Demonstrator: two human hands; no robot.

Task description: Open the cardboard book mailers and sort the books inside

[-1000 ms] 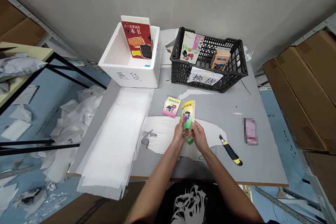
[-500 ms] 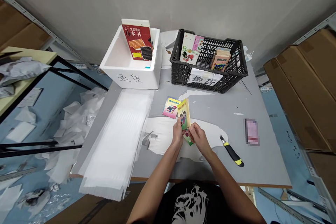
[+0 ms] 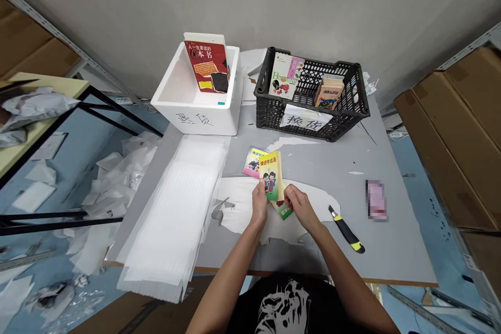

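Observation:
My left hand grips the lower edge of a small yellow booklet with cartoon children on its cover, held upright over the grey table. My right hand pinches a second small green booklet that lies lower, just behind the yellow one. A third little booklet with a pink and blue cover lies flat on the table just beyond my hands.
A white foam box holding a red book stands at the back left. A black crate with books is at the back right. Foam sheets cover the left side. A black-yellow utility knife lies right of my hands.
The yellow booklet has swung left and turned its cover toward me. The green booklet has come apart from it, lower and to the right.

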